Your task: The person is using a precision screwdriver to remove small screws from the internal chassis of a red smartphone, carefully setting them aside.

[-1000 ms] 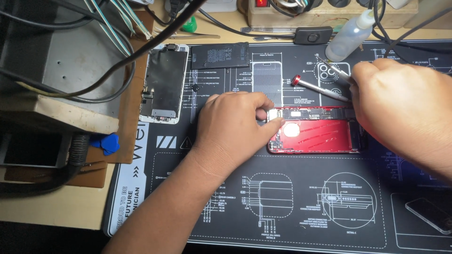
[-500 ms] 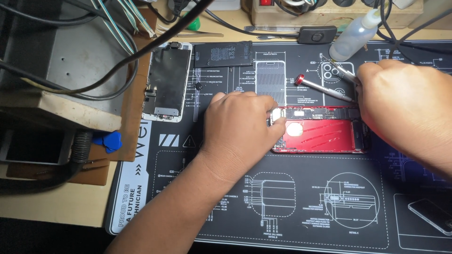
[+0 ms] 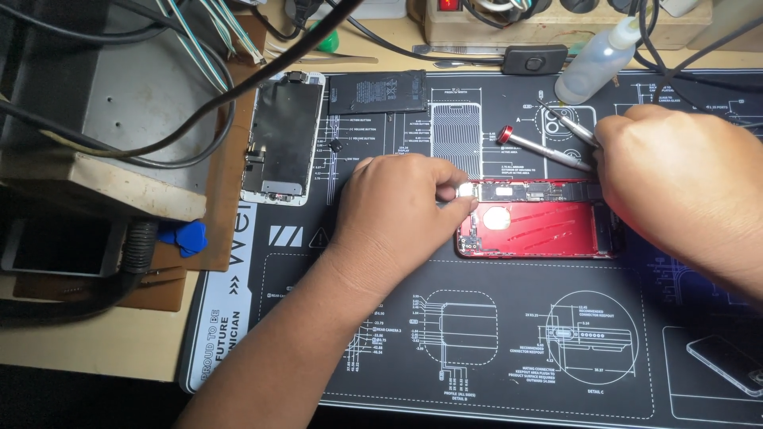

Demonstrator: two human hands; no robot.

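An opened red phone housing [image 3: 548,232] lies flat on the black repair mat [image 3: 493,349], its circuit board exposed along the top edge. My left hand [image 3: 397,214] rests at the housing's left end, thumb and forefinger pinched at its top-left corner on a small bright part. My right hand [image 3: 675,187] covers the housing's right end and grips a silver screwdriver with a red cap [image 3: 540,149]. The cap points left and the tip is hidden under the hand. Thin metal tweezers [image 3: 568,123] also stick out from this hand.
A detached phone screen [image 3: 282,139] and a black battery [image 3: 377,91] lie at the mat's upper left. A clear squeeze bottle [image 3: 596,63] and a power strip [image 3: 556,20] stand at the back. Cables and a grey machine [image 3: 95,119] fill the left; a blue pick [image 3: 184,237] lies beside it.
My left hand's fingers have shifted slightly at the phone's top-left corner. The right hand and screwdriver stay in nearly the same place.
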